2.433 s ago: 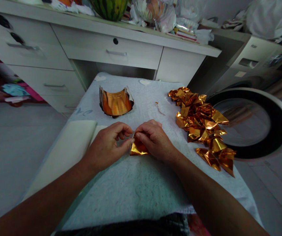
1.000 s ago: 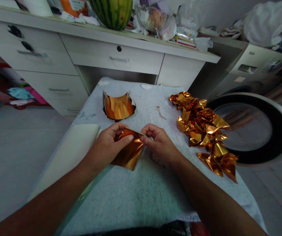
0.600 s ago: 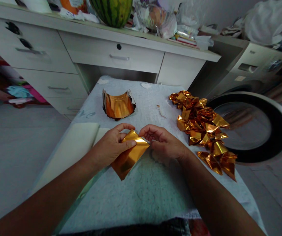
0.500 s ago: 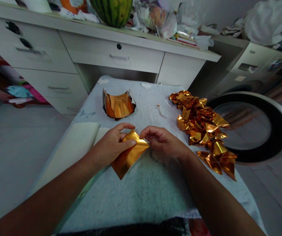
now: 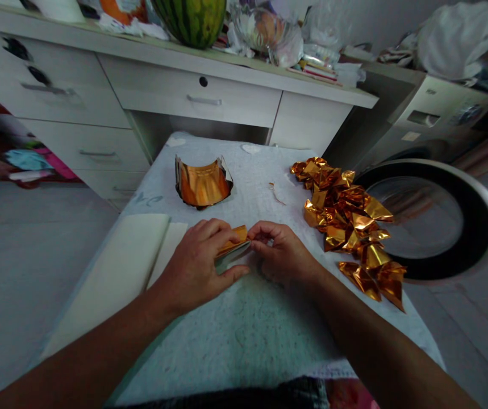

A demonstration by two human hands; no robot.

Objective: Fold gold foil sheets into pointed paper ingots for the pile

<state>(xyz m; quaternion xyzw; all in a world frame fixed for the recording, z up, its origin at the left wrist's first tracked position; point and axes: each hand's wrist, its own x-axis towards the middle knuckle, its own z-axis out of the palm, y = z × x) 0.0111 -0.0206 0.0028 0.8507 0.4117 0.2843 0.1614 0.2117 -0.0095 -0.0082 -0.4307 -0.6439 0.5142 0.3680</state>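
A small sheet of gold foil paper [image 5: 237, 239], folded over, sits above the cloth between my two hands. My left hand [image 5: 203, 258] has its fingers curled over the left part of the paper, covering much of it. The left thumb sticks out apart, below the fold. At the right tip of the paper, my right hand [image 5: 284, 250] pinches the corner between thumb and fingertips. Beyond the hands stands a curved stack of gold foil sheets [image 5: 203, 184]. To the right lies a heap of folded gold foil pieces [image 5: 346, 210].
A pale cloth [image 5: 222, 352] covers the table, with a cream pad [image 5: 111, 272] at the left and a thin scrap [image 5: 275, 193] near the middle. Behind are white drawers [image 5: 192, 96] topped by a watermelon [image 5: 190, 20]. A washing machine [image 5: 431, 119] has its round door [image 5: 480, 227] swung open.
The gold foil paper has gone from a flat diamond to a folded, narrower shape. My left hand has turned over it, its thumb now off the paper. The right hand stays at the corner.
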